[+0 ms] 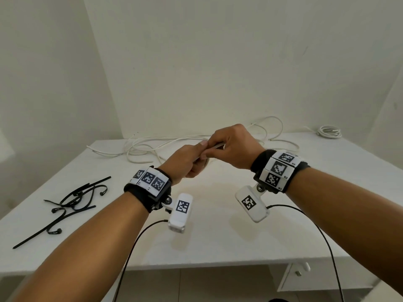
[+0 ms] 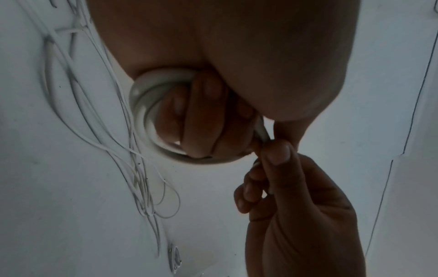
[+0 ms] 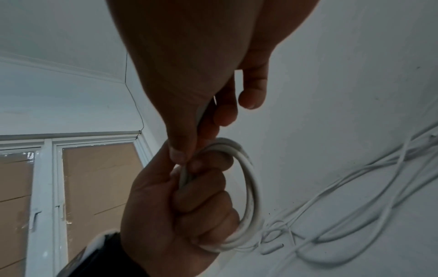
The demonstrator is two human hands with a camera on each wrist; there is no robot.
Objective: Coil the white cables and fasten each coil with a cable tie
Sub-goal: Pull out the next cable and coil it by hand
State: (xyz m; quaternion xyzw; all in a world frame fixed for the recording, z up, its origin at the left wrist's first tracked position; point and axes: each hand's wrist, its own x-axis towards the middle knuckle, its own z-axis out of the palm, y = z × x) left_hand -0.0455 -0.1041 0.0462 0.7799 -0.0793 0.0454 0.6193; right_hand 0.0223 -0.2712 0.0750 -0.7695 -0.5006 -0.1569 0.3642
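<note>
Hands meet above the middle of the white table (image 1: pixel 218 240), and both are busy with one cable. The left hand (image 1: pixel 185 163) is clenched around a small white coil (image 3: pixel 251 189), its fingers curled through the loops so the turns stay stacked. The right hand (image 1: pixel 231 147) pinches the free end of the cable (image 2: pixel 260 131) between thumb and forefinger, right against the left thumb.

This looks like the last stretch of winding, with the end about to be laid onto the coil. To do it well, the left grip should stay firm but not crush the loops, and the right hand should feed the tail along the same curve as the other turns, flat and untwisted, so nothing springs out. The tail wants tucking under the left thumb before the right hand lets go to fetch a tie.

Black cable ties (image 1: pixel 72 203) lie in a loose heap near the table's left edge, well apart from the hands, so the reach will be one-handed and the coil must hold on the left grip alone.

Beyond the hands, loose white cables (image 1: pixel 148 147) sprawl tangled along the back of the table against the wall. A finished-looking coil (image 1: pixel 329 131) sits at the far right corner; whether it is tied I cannot tell.
</note>
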